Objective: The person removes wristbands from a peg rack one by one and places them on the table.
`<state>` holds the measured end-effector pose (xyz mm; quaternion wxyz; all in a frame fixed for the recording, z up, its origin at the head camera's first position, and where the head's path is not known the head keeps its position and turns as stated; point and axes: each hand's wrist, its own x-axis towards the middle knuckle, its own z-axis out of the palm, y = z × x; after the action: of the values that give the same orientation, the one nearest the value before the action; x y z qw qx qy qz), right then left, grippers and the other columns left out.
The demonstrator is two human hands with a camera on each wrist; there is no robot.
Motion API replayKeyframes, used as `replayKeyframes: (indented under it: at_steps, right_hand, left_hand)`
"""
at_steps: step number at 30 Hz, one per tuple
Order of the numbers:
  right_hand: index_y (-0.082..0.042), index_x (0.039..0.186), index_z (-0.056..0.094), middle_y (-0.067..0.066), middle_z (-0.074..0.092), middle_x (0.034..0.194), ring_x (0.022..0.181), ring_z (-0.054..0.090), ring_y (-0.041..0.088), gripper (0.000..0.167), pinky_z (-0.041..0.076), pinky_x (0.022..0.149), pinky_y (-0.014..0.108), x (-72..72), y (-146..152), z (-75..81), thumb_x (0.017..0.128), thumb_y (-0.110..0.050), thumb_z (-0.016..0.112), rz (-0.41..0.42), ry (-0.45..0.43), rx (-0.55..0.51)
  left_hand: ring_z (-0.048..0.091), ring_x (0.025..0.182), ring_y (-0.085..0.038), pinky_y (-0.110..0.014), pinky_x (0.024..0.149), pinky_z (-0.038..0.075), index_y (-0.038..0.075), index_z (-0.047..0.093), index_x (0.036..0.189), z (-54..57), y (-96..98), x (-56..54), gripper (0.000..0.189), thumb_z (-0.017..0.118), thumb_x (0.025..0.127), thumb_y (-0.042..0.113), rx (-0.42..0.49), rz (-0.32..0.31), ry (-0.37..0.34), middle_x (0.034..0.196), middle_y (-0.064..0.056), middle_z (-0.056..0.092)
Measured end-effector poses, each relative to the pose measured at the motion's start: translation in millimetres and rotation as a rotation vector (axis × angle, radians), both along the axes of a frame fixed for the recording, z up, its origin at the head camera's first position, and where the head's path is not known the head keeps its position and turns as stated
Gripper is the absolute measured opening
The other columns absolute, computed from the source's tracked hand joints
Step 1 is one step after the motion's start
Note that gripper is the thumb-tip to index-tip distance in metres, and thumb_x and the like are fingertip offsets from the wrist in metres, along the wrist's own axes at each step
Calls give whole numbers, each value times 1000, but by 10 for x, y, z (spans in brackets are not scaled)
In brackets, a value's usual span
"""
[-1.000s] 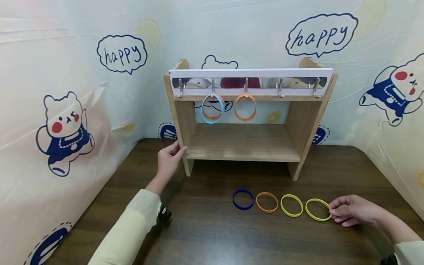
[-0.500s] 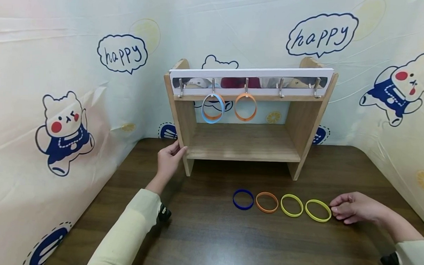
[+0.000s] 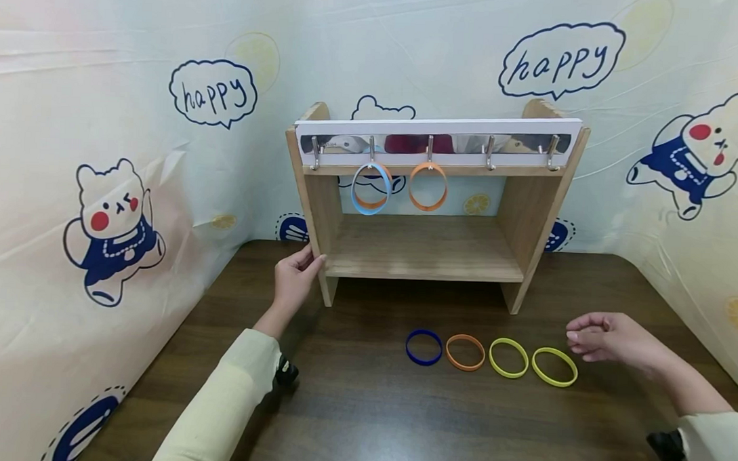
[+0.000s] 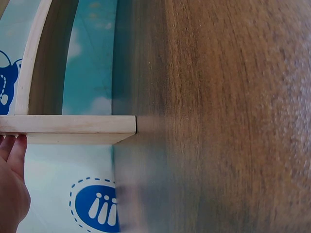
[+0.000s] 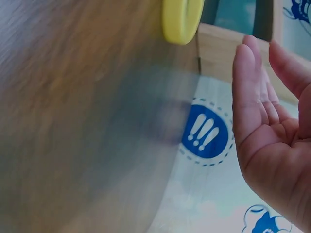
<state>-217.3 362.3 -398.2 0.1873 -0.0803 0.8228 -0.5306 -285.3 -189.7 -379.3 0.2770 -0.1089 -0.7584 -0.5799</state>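
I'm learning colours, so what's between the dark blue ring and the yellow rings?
An orange ring, on the wooden table, in the head view.

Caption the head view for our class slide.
Left hand touches the wooden rack; right hand hovers near four rings in a row.

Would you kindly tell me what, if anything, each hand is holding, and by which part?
The left hand holds the wooden rack by the lower front edge of its left side panel. The right hand holds nothing.

Pale cartoon-printed backdrop [image 3: 411, 62] behind and beside a dark wood-grain tabletop [image 3: 363, 407]
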Motion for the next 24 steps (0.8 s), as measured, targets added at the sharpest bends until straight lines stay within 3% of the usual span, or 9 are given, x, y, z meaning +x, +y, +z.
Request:
replayKeyframes:
  at_steps: [5, 11, 24]
  right_hand:
    - [16, 122, 48, 23, 67, 104, 91, 67, 31, 47, 59, 78, 42, -13, -176, 105, 96, -20, 63, -86, 95, 13]
    - [10, 119, 54, 15, 70, 99, 87, 69, 22, 46, 60, 75, 40, -61, -409, 207, 94, -26, 66, -135, 225, 0]
    - [13, 122, 52, 5, 71, 103, 89, 69, 13, 45, 58, 76, 28, -204, -829, 382, 96, -22, 63, -176, 370, -199]
  left_hand:
    - [63, 102, -32, -22, 79, 54, -8, 60, 123, -4, 1, 0, 38, 70, 88, -1, 1, -4, -1, 113, -26, 62]
    - [63, 103, -32, -25, 80, 54, -7, 60, 124, -1, -4, 18, 38, 70, 88, 0, -4, -2, -11, 115, -26, 62]
    - [63, 104, -32, -28, 81, 54, -7, 60, 125, 6, -1, 26, 38, 70, 88, 0, -8, -4, -11, 116, -27, 61]
